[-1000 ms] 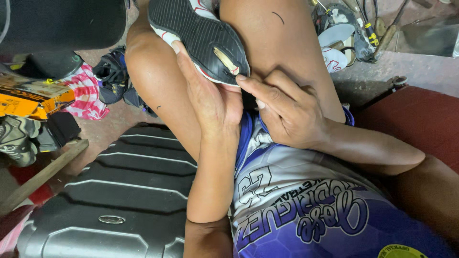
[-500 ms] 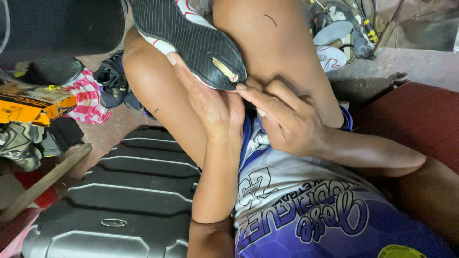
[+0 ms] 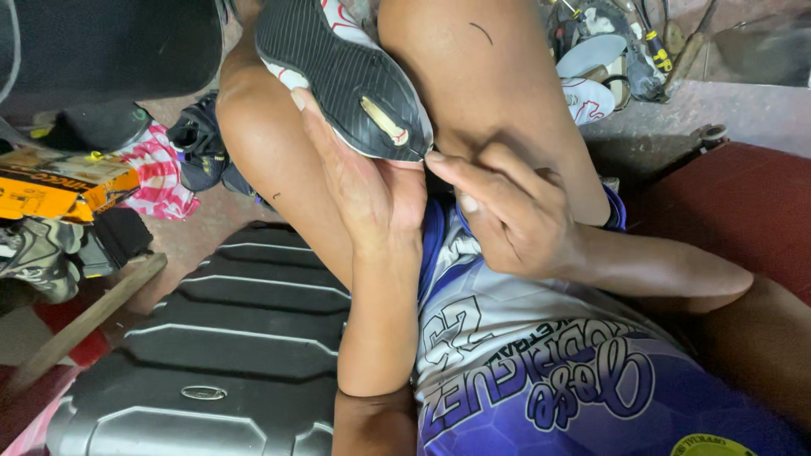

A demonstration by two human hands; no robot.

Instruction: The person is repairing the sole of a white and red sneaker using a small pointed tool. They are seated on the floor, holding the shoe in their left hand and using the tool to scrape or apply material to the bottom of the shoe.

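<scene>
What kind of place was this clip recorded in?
Probably an informal shoe-repair spot. The left hand cradles a black-soled shoe with the right hand at its heel; loose shoes, hand tools and a grey hard-shell suitcase crowd the floor.

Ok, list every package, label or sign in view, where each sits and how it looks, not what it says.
Cardboard box: far left on the floor, flat, orange and yellow with dark print.
Oval badge: low on the dark grey ribbed suitcase, small and silvery.
Round emblem: bottom right edge of the blue and white jersey, yellow, partly cut off.
No screens or signs.
</scene>
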